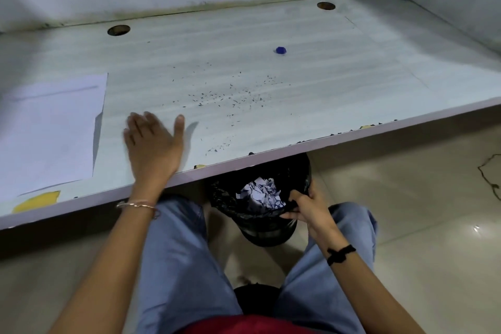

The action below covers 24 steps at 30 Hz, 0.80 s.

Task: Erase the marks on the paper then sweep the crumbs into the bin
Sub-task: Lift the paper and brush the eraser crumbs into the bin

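Our left hand (153, 141) lies open and flat on the pale grey wood-grain table (339, 68), fingers spread, close to the front edge and just right of the white sheet of paper (51, 130). Our right hand (306, 207) grips the rim of the round black bin with a black plastic liner (268, 234), holding it below the table's front edge; crumpled white paper scraps (261, 194) sit inside it.

To the right of the left hand, the dark eraser crumbs (225, 97) are scattered across the middle of the table, a few of them near the edge above the bin. Well behind them rests a small blue eraser (281, 50).

We judge the erasing finished and the sweeping step in hand. The next move calls for us to drag the flat palm rightward and forward through the crumbs, herding them over the edge, while the bin's mouth sits directly under that spot.
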### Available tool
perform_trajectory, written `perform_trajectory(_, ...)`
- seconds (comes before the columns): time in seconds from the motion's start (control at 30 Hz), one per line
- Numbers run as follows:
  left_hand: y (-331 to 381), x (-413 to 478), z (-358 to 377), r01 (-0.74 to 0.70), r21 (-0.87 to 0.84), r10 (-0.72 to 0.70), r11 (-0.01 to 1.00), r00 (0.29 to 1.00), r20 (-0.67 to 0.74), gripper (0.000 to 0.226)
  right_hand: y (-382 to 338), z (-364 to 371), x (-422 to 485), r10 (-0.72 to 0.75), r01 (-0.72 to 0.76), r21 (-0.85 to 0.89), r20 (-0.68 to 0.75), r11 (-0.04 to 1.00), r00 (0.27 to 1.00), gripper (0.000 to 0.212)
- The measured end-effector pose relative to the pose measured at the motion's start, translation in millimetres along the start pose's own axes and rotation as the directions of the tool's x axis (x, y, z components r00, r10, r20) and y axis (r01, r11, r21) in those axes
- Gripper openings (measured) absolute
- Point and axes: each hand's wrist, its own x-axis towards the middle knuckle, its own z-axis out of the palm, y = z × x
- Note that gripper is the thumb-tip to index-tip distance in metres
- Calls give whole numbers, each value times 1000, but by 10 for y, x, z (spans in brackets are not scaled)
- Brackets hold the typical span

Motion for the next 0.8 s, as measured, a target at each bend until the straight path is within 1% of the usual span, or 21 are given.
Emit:
perform_trajectory(0.07, 310, -83, 57, -87, 19, 87, 996, 996, -12, 104, 1, 0, 23, -6, 6, 4, -8, 1000, 1000, 48)
perform_trajectory(0.1, 450, -134, 90, -169, 12, 169, 986, 986, -6, 106, -6, 4, 32, -11, 12, 8, -12, 1000, 1000, 47)
perform_trajectory(0.13, 595, -218, 107, -278, -16, 278, 960, 960, 32, 104, -12, 15, 32, -14, 14, 10, -14, 1000, 1000, 46)
perform_trajectory(0.17, 730, -307, 125, -400, -61, 405, 914, 910, 93, 99, -11, 26, 37, -18, 18, 9, -22, 1000, 1000, 45)
perform_trajectory(0.2, 842, -410, 124, -508, -136, 525, 851, 834, 171, 91, -6, 29, 38, -25, 26, 7, -32, 1000, 999, 45)
perform_trajectory(0.23, 882, -467, 105, -575, -199, 608, 794, 758, 236, 81, 2, 38, 40, -35, 35, 6, -41, 999, 999, 45)
perform_trajectory(0.27, 879, -487, 45, -595, -238, 640, 768, 730, 240, 73, 8, 38, 35, -40, 40, 6, -53, 999, 998, 45)
perform_trajectory(0.3, 791, -395, -2, -583, -226, 622, 780, 761, 184, 70, 4, 40, 31, -44, 44, 7, -57, 999, 997, 46)
perform_trajectory(0.33, 629, -248, -46, -534, -170, 555, 828, 824, 116, 71, 0, 43, 31, -45, 45, 9, -58, 999, 997, 47)
perform_trajectory(0.37, 432, -86, -73, -445, -108, 453, 889, 890, 61, 75, 1, 38, 31, -43, 43, 9, -54, 999, 998, 47)
perform_trajectory(0.4, 205, 86, -98, -337, -70, 340, 939, 940, 33, 80, -3, 28, 30, -42, 42, 4, -46, 999, 998, 47)
perform_trajectory(0.43, -27, 249, -104, -227, -59, 229, 972, 973, 16, 84, -2, 20, 37, -38, 38, -4, -39, 999, 998, 46)
perform_trajectory(0.47, -206, 386, -113, -135, -61, 136, 989, 991, 6, 84, -11, 12, 36, -36, 35, -10, -32, 999, 999, 45)
perform_trajectory(0.5, -310, 499, -103, -70, -58, 70, 996, 997, -11, 83, -19, 5, 38, -33, 32, -16, -29, 999, 999, 45)
perform_trajectory(0.53, -320, 592, -83, -36, -43, 35, 998, 999, -26, 82, -23, -2, 39, -26, 26, -19, -28, 999, 999, 44)
perform_trajectory(0.6, -112, 703, -33, -58, -30, 57, 998, 998, -34, 82, -14, -17, 58, -12, 11, -23, -41, 1000, 999, 43)
perform_trajectory(0.67, 228, 716, 30, -156, -86, 157, 984, 988, -5, 77, -3, -35, 72, 0, -1, -17, -69, 1000, 998, 43)
perform_trajectory(0.7, 407, 637, 61, -235, -106, 238, 966, 971, 20, 76, 0, -43, 78, 3, -4, -12, -86, 1000, 996, 43)
perform_trajectory(0.73, 585, 493, 98, -348, -116, 356, 930, 933, 52, 78, 5, -51, 84, 7, -7, -2, -104, 1000, 995, 43)
perform_trajectory(0.77, 734, 308, 125, -485, -102, 494, 869, 864, 98, 85, 19, -66, 96, 13, -12, 10, -120, 1000, 993, 43)
perform_trajectory(0.8, 832, 143, 127, -611, -105, 620, 784, 767, 165, 90, 28, -80, 98, 17, -15, 22, -133, 1000, 991, 42)
